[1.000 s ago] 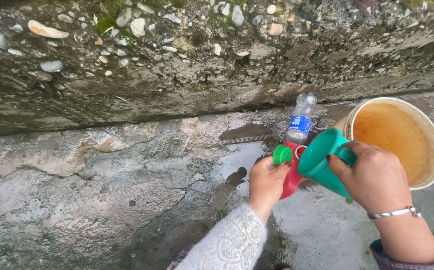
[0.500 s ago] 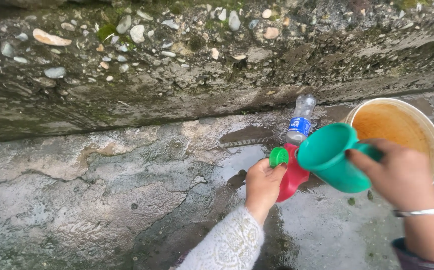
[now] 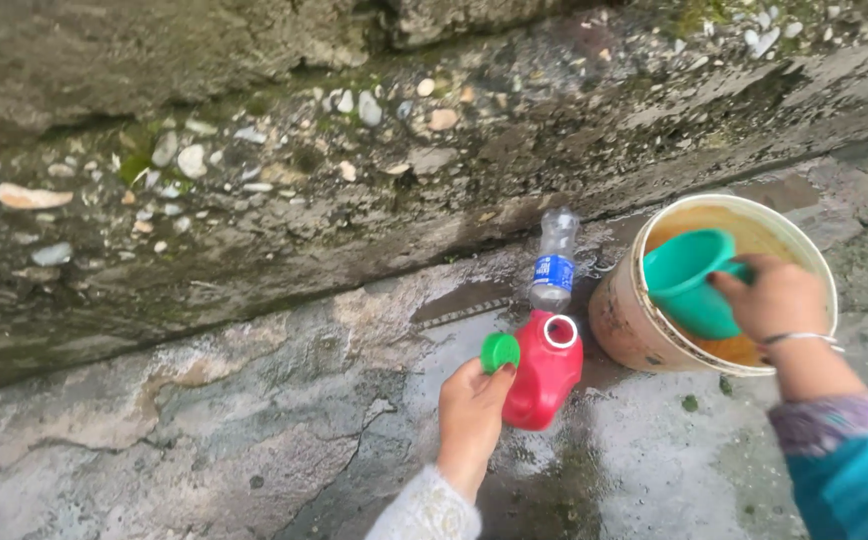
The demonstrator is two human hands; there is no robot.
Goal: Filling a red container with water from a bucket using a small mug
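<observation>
I am steadying the red bottle [image 3: 546, 372] on the wet concrete floor [image 3: 254, 430] with my left hand [image 3: 471, 420], which is closed around the bottle's side and is also pinching the green cap [image 3: 500, 351] between thumb and fingertips. The cap is off and the bottle's white-ringed mouth is standing open, facing up. I cannot tell how much liquid is sitting inside it, so I judge the filling to be under way at most, with capping not yet done.

My right hand [image 3: 776, 297] is gripping the handle of the teal mug [image 3: 687, 280], fingers wrapped tight, and is holding it inside the bucket [image 3: 622, 322], tilted with its mouth turned toward the left. Brownish water is showing in the bucket beneath the mug. The right forearm is reaching in from the lower right, wrist bent down over the rim, a silver bangle [image 3: 799, 340] lying on it.

A clear plastic bottle [image 3: 555, 262] with a blue label is standing just behind the red one, against the foot of the pebbled stone wall [image 3: 254, 200].
</observation>
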